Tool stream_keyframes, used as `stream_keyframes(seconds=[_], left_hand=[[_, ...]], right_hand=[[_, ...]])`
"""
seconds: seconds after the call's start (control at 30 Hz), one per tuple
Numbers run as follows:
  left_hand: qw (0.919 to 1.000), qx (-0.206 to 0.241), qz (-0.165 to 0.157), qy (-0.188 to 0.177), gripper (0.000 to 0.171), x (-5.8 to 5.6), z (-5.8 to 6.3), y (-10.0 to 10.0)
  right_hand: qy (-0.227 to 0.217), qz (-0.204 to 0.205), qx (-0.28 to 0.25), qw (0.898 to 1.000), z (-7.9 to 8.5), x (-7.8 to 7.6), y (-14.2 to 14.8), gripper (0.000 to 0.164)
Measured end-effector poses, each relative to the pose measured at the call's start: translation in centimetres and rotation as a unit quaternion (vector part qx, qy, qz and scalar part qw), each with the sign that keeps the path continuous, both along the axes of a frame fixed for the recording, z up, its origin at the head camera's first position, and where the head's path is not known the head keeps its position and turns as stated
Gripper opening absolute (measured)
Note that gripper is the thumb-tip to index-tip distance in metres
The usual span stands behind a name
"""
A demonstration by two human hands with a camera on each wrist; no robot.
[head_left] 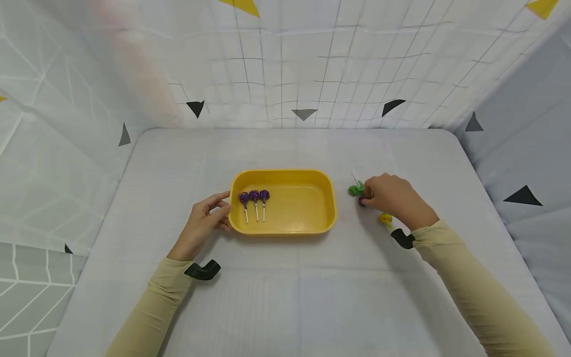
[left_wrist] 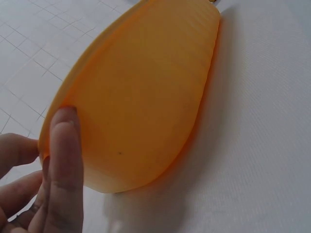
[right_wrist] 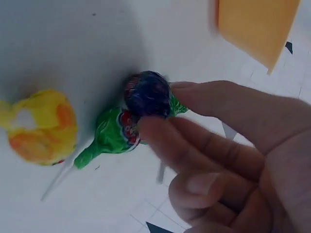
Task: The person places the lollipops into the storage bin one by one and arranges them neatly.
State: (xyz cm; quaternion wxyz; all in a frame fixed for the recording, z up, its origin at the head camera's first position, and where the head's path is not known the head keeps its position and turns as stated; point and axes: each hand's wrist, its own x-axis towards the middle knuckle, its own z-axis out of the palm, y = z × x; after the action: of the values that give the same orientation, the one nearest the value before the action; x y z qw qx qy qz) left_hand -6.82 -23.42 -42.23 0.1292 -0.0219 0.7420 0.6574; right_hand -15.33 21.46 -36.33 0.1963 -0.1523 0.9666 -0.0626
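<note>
A yellow tray [head_left: 294, 228] stands mid-table with 3 purple-wrapped lollipops [head_left: 254, 195] side by side in its left part, sticks toward the person. Against the tray's left end rests my left hand [head_left: 204, 223]; in the left wrist view its thumb [left_wrist: 66, 160] lies along the outer wall just under the rim. Right of the tray, my right hand [head_left: 394, 196] pinches another purple lollipop [right_wrist: 148, 94] by its wrapped head between thumb and index finger. Right beside that head is green wrapping, a lollipop [head_left: 355, 190]. A yellow lollipop [head_left: 385, 218] lies nearer the person, partly under the right wrist.
The table [head_left: 285, 297] has a pale cloth cover. White patterned fabric walls [head_left: 294, 64] rise behind it and at both sides. A black device [head_left: 202, 270] sits at the left wrist, with another black device [head_left: 403, 239] at the right.
</note>
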Motion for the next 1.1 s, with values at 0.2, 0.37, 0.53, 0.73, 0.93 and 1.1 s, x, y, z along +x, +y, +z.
stream_keyframes(seconds=[0.2,0.37,0.53,0.73,0.93,1.1], left_hand=[[1.0000,0.001,0.001,-0.001,0.050,-0.1,-0.1,0.0],[1.0000,0.003,0.000,-0.004,0.050,-0.1,-0.2,0.0],[1.0000,0.002,0.001,-0.005,0.050,0.0,-0.2,0.0],[1.0000,0.000,0.001,-0.001,0.049,0.0,-0.2,0.0],[1.0000,-0.003,0.001,-0.002,0.050,-0.1,-0.2,0.0],[1.0000,-0.004,0.001,-0.002,0.050,0.0,-0.1,0.0]], right_hand=[[0.012,-0.011,-0.001,1.000,-1.2,0.4,0.6,0.029],[0.030,0.007,-0.020,0.999,-1.8,0.7,0.6,0.019],[0.059,0.059,-0.070,0.994,-2.1,1.0,0.9,0.022],[0.081,0.078,-0.132,0.985,-2.3,1.2,1.1,0.020],[0.071,0.010,-0.108,0.991,-2.7,1.7,0.3,0.028],[0.060,0.012,-0.093,0.994,-3.5,1.9,-0.4,0.035]])
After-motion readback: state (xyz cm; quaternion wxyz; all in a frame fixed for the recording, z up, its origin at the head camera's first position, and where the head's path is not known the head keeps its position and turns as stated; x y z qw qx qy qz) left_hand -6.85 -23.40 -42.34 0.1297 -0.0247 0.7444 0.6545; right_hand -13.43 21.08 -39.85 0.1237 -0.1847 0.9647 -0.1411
